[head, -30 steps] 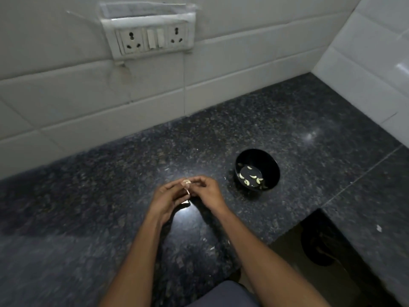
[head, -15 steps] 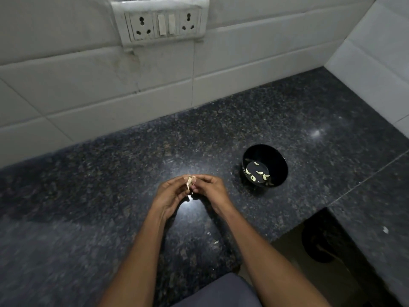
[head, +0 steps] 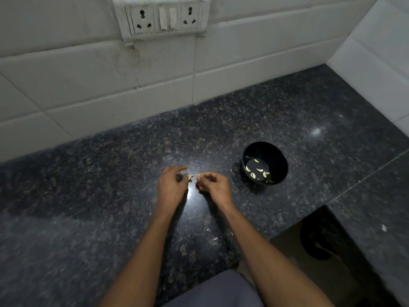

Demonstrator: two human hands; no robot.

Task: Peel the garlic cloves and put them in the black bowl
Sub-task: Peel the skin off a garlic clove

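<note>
Both hands pinch pale garlic clove (head: 190,177) bits, fingertips just apart.

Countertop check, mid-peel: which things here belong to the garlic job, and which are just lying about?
Job:
- black bowl with peeled cloves inside
- garlic piece pinched in the left hand
- small pale bit at the right hand; peel or clove, cannot tell

Lying about:
- peel scraps on the countertop
- wall socket panel
- dark object on the floor
</note>
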